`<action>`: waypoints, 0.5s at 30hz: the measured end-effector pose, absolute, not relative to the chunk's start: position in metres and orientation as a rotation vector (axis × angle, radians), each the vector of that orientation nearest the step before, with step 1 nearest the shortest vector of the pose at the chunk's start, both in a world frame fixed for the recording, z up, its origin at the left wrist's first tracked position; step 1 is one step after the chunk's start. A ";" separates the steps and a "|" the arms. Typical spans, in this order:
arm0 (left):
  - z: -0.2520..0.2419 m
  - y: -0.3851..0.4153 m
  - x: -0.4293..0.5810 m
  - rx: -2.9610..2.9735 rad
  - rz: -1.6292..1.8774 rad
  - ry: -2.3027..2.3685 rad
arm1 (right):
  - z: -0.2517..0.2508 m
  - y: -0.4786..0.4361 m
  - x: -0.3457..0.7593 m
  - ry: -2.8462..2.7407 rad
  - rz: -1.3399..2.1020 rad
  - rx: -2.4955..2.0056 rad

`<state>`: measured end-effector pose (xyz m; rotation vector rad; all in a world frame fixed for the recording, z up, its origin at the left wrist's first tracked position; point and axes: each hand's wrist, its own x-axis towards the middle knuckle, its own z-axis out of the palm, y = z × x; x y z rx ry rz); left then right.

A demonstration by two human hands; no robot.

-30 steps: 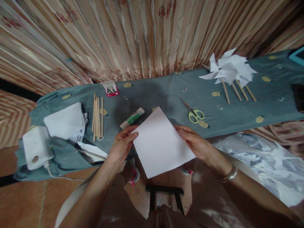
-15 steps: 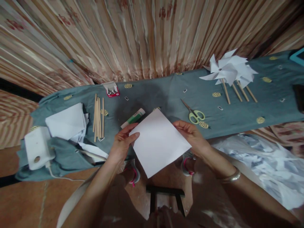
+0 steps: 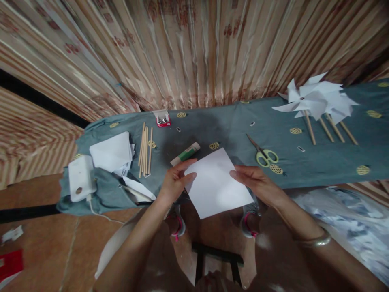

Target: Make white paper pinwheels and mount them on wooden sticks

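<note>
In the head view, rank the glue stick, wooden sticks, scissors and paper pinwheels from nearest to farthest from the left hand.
From the left hand, holding the white sheet:
1. Glue stick, just above it.
2. Wooden sticks, up and left.
3. Scissors, beyond the right hand.
4. Paper pinwheels, far right.

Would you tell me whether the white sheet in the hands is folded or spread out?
Spread out: the white sheet shows one flat face with no crease, left hand and right hand holding opposite edges.

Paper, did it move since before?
Yes, slightly. The paper slid farther onto the table, less overhanging its near edge; its top corner stays right of the glue stick.
</note>
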<state>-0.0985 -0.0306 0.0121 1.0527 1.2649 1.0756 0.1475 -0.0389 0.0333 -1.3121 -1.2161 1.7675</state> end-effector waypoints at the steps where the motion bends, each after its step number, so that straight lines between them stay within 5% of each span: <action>1: 0.014 -0.030 -0.100 1.144 1.077 1.297 | 0.034 -0.039 0.146 -1.288 1.724 -1.321; 15: 0.030 -0.032 -0.091 1.464 1.127 1.271 | 0.029 -0.037 0.131 -1.432 1.500 -1.423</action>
